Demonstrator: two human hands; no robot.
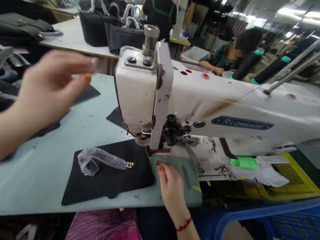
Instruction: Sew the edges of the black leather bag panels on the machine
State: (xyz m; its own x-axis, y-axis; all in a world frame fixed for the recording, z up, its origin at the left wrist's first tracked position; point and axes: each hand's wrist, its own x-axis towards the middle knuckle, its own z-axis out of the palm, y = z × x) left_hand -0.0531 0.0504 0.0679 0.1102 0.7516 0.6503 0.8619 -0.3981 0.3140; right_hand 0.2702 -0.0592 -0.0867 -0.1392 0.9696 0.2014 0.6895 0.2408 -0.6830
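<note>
My left hand hovers raised above the table's left side, fingers pinched together; it is blurred and I cannot make out anything in it. My right hand rests flat on the machine bed just below the needle area of the white sewing machine, fingertips touching the edge of a black leather panel. A crumpled clear plastic wrap with a small gold fitting lies on that panel.
More black pieces lie on the pale table. A blue crate and a yellow crate stand at the right. Black handbags line the far table. Other people work in the background.
</note>
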